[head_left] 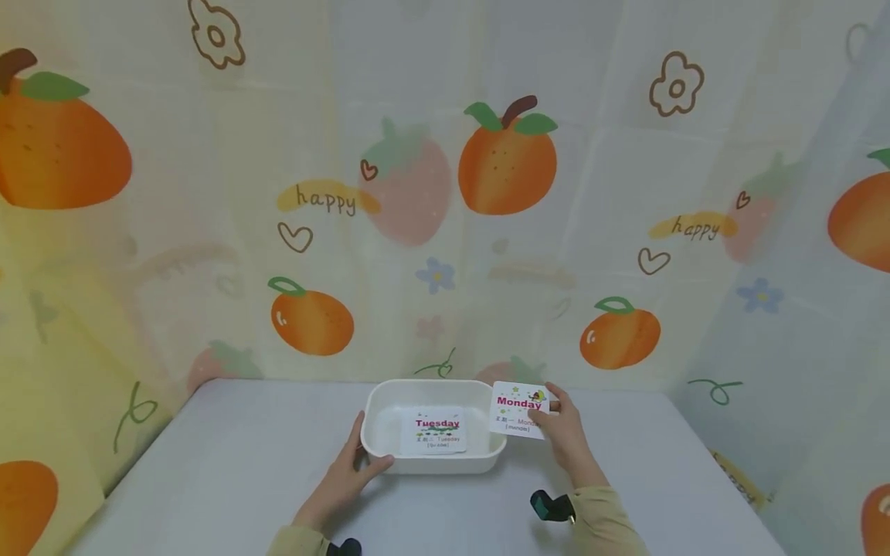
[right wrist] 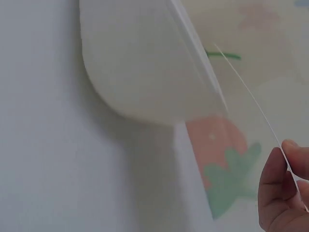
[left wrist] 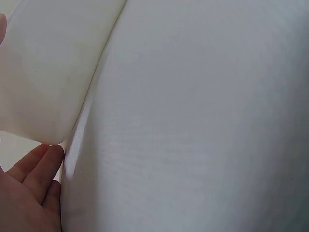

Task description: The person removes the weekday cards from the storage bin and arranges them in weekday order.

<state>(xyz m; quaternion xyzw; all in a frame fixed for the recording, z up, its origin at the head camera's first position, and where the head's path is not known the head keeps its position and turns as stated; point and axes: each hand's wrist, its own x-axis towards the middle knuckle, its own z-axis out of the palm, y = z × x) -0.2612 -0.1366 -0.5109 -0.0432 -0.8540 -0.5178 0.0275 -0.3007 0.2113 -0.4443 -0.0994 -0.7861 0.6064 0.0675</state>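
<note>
room above tub (head_left: 445, 465); hand (head_left: 345, 469) left, card (head_left: 516, 417) right

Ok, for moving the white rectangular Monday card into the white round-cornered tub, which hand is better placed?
Right, I'd judge: the right hand pinches the Monday card by the right end of the tub. The left hand holds the opposite end, so it seems better suited to steadying.

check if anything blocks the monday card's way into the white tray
Nothing visible blocks it: the right hand holds the Monday card by the right end of the white tray; the Tuesday card lies inside.
</note>
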